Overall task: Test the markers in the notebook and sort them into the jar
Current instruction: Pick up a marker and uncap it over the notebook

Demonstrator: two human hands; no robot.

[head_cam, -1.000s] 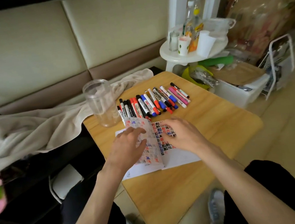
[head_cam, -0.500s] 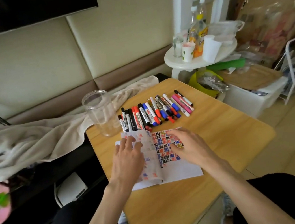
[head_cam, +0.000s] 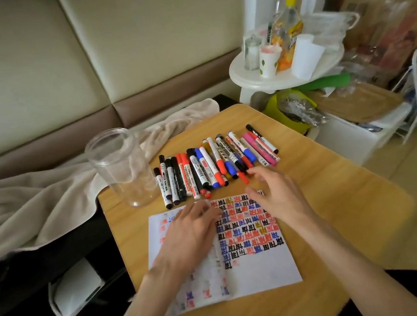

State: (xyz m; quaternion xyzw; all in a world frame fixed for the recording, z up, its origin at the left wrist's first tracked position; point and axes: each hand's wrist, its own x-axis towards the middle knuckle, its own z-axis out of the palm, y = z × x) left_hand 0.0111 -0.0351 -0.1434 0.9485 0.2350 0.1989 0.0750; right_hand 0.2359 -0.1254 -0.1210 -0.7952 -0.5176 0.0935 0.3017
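Observation:
An open notebook (head_cam: 260, 265) lies flat on the wooden table (head_cam: 344, 219), its right page filled with rows of black, red and blue test marks. My left hand (head_cam: 189, 237) presses flat on the left page. My right hand (head_cam: 274, 194) hovers above the top of the right page with loosely spread fingers, holding nothing, its fingertips close to the near ends of the markers. Several markers (head_cam: 216, 162) with black, red, blue and pink caps lie in a row behind the notebook. A clear plastic jar (head_cam: 120, 167) stands upright and empty at the table's back left corner.
A beige blanket (head_cam: 34, 201) drapes over the bench left of the table, touching the jar's side. A white round side table (head_cam: 284, 77) with bottles and cups stands at the back right. Boxes and bags crowd the floor on the right.
The left page has been pressed down flat under my left hand. My right hand has lifted off the right page and moved up toward the markers. The camera has moved closer.

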